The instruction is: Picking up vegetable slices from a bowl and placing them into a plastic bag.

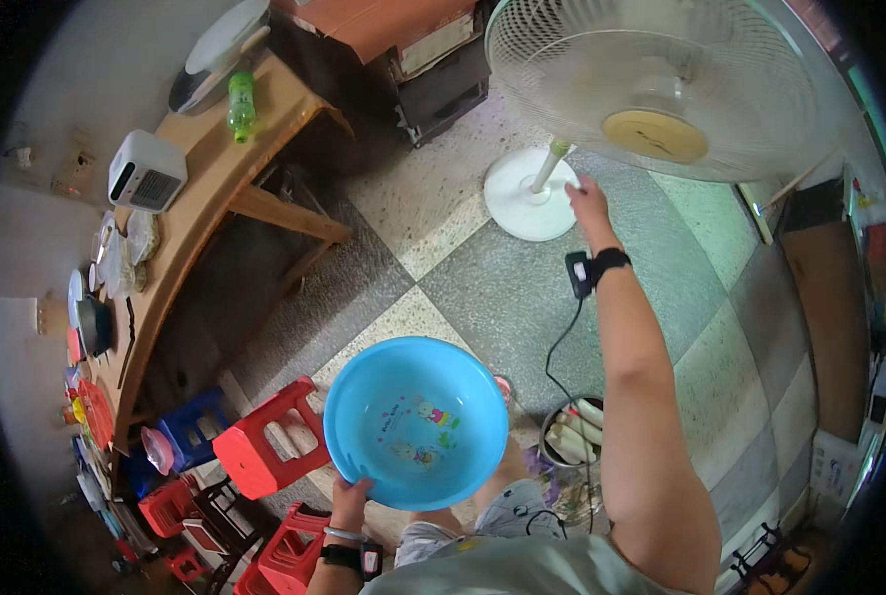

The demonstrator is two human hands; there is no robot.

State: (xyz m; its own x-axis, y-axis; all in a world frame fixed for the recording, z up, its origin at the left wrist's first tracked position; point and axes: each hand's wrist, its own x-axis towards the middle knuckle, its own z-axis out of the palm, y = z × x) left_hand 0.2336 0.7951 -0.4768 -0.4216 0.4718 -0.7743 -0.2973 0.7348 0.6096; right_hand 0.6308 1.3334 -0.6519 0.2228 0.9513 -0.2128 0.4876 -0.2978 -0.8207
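My left hand (pixel 351 501) grips the near-left rim of a wide blue plastic basin (pixel 363 397). Cartoon figures are printed on the basin's inside, and it is held in front of my legs. Stretched forward, my right hand (pixel 590 206) appears above the edge of the round white base (pixel 517 213) of a standing fan. Its fingers are curled together, and whatever they may hold is too small to make out. The large fan head (pixel 656 134) hangs over the upper right. Whether my right hand touches the fan, I cannot tell.
Left of me runs a wooden table (pixel 215 178) bearing a white box-shaped appliance (pixel 147 171) and a green bottle (pixel 241 104). Red stools (pixel 239 461) and a blue stool (pixel 180 431) stand below it. A pot of pale vegetables (pixel 574 436) sits by my right leg. A cable (pixel 552 362) hangs from my right wrist.
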